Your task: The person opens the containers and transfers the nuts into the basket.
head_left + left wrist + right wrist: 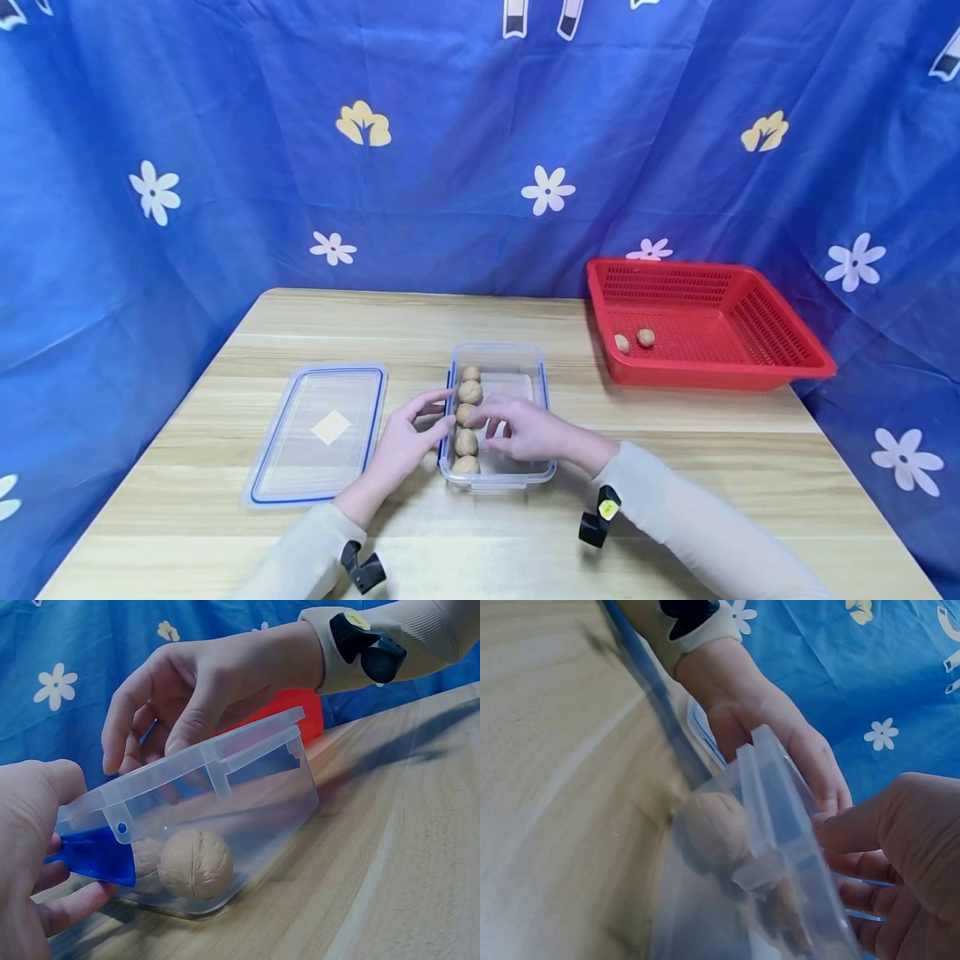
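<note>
Five walnuts [470, 392], one row: these are lying inside a clear plastic container [498, 480], along its left wall, and the row's long axis is running away from me, parallel to the container's own. The governing relation: the row is sitting between my two hands, with the container wall standing between it and the left hand [405, 442], while the right hand [525, 429] is hovering directly over the interior, the nearer by open access. Left hand: thumb and fingers are spreading apart, bracing the outside of the left wall beside a blue latch [94, 859]. Right hand: wrist is coming in from the near right, palm is facing down, fingers are bending loosely toward the middle walnut; I am seeing nothing pinched between them, and I cannot tell whether a fingertip is touching the nut. Further stock: a blue-edged lid [288, 492], bearing a pale square label [331, 427], is lying flat left of the container; a red plastic basket [727, 368] is standing at the far right, two loose walnuts [646, 337] resting in its near left corner. All are sitting on a wood-grain table [480, 550].
</note>
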Tool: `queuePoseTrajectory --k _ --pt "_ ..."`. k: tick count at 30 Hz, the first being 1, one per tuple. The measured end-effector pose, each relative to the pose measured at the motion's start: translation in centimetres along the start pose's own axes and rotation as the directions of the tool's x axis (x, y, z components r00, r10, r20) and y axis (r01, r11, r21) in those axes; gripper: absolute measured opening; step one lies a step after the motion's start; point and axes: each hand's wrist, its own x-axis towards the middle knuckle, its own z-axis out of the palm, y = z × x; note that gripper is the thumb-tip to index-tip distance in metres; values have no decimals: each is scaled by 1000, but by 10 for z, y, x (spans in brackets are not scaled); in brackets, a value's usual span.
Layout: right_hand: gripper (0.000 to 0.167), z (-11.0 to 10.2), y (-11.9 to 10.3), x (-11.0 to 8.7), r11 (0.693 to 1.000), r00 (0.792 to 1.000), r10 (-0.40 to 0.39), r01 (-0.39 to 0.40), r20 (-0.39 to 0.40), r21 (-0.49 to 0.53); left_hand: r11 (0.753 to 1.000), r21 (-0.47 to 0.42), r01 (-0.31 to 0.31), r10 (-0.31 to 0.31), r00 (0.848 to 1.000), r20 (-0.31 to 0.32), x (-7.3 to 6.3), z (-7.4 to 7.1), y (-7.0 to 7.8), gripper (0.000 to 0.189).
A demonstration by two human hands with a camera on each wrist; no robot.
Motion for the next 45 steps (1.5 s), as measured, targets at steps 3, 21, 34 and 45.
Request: queuePoseTrajectory --k 3,21,34,45 --pt "34 2 -2 1 1000 999 12 -11 32 -17 1000 -1 1 -1 1000 -3 0 0 1 41" --pt "28 14 -12 7 996 981 58 -43 185 -82 1000 19 7 -7 1000 -7 0 -1 2 41" --pt "31 19 -2 15 991 959 -5 43 284 -128 1000 3 11 -10 1000 -10 -1 0 1 40" --pt "32 20 3 19 994 935 12 27 353 -106 1000 0 3 -3 1000 -10 -2 1 -2 40"
